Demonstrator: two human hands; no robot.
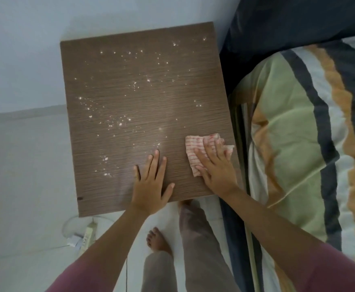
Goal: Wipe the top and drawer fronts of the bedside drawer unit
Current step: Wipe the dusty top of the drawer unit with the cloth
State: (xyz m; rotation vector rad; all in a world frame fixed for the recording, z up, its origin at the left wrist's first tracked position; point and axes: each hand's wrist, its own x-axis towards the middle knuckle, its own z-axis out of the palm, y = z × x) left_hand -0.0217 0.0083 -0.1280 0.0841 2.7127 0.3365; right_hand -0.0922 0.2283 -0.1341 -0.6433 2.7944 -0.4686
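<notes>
The brown wood-grain top of the bedside drawer unit (130, 91) fills the middle of the head view, seen from above. White crumbs or powder specks (117, 121) are scattered over most of it. My right hand (216, 165) presses flat on a white cloth with red stripes (193, 146) at the near right corner of the top. My left hand (151, 182) lies flat on the bare wood near the front edge, fingers spread, holding nothing. The drawer fronts are hidden below the top.
A bed with a striped green, grey and orange cover (299, 133) and a dark pillow (288, 22) lies close on the right. A white wall (25, 49) is behind. A power strip with a cable (88, 232) lies on the pale floor by my bare feet (157, 241).
</notes>
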